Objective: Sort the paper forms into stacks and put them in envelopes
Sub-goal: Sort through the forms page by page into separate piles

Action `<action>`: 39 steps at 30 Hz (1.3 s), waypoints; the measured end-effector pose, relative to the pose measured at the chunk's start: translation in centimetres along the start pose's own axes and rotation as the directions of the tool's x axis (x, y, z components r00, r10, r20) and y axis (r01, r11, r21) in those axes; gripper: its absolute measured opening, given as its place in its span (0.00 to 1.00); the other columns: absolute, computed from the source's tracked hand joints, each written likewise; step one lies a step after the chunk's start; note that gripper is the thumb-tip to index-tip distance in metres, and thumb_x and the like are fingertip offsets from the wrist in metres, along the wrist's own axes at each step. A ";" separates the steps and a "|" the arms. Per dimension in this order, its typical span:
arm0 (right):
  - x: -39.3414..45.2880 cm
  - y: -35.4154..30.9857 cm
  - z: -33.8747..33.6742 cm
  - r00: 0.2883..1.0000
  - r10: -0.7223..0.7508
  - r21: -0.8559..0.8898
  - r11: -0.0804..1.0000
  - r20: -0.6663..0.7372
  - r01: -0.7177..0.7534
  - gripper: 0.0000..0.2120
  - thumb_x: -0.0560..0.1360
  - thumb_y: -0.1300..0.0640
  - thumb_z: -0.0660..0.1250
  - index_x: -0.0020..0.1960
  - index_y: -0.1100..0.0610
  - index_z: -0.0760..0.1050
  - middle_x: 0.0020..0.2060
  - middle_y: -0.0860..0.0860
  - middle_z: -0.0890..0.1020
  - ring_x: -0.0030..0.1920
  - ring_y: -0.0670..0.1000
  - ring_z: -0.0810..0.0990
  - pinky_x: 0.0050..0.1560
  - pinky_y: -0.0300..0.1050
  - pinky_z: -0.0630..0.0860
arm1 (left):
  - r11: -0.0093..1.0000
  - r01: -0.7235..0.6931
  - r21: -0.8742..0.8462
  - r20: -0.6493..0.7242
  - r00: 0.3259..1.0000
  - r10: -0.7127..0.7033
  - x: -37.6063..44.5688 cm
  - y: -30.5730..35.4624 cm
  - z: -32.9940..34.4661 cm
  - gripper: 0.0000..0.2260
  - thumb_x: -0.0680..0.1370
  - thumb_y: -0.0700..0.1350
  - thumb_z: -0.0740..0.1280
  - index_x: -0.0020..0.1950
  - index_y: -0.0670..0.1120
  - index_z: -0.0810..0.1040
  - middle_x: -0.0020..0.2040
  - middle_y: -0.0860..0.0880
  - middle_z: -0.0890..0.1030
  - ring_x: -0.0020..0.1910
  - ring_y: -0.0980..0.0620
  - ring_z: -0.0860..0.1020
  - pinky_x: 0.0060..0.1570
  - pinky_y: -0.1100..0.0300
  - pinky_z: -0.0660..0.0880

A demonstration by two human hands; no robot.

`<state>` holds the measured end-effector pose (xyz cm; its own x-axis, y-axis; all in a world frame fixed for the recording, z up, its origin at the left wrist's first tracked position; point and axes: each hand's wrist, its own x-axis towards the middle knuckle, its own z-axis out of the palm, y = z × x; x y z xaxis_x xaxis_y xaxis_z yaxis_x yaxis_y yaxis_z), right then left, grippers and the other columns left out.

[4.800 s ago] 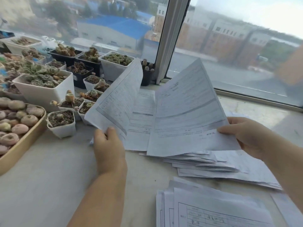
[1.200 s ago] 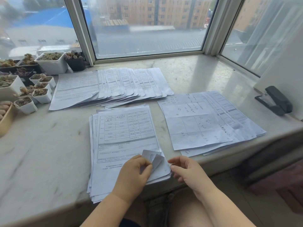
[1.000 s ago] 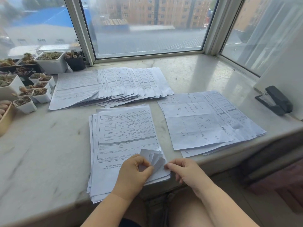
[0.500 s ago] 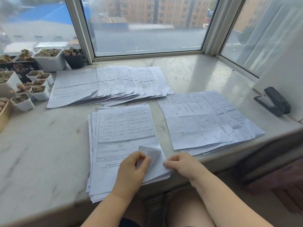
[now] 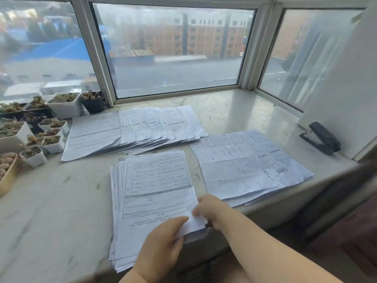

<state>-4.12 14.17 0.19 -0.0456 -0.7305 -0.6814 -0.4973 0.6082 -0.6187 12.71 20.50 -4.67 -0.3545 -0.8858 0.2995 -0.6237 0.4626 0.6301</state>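
Both hands pinch the near right corner of the front stack [image 5: 155, 193] on the sill, left hand [image 5: 163, 242] and right hand [image 5: 212, 211], with a fanned stack [image 5: 132, 131] behind, another stack [image 5: 244, 166] and a stapler [image 5: 322, 137] rightward, and succulent pots [image 5: 40, 135] left.

A pale marble desk [image 5: 51, 211] sits in a bay of three windows [image 5: 175, 54] with grey-white frames. Daylight falls in; brick buildings and a blue roof lie outside.

Three paper stacks [image 5: 155, 193] on sill.
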 end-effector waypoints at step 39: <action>8.7 15.8 -38.5 0.976 -0.098 0.861 0.459 -0.197 0.220 0.12 0.81 0.66 0.55 0.48 0.58 0.77 0.41 0.55 0.84 0.39 0.52 0.84 0.42 0.52 0.80 | 0.765 -0.190 0.615 0.493 0.850 -0.185 23.9 16.8 21.4 0.17 0.79 0.48 0.52 0.67 0.47 0.58 0.58 0.45 0.68 0.54 0.45 0.69 0.41 0.55 0.69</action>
<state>-45.75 5.47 -0.51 -0.1663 -0.8334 -0.5271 0.5074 0.3861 -0.7704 -21.14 7.93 -2.22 -0.5297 -0.8204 -0.2155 -0.8382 0.5452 -0.0151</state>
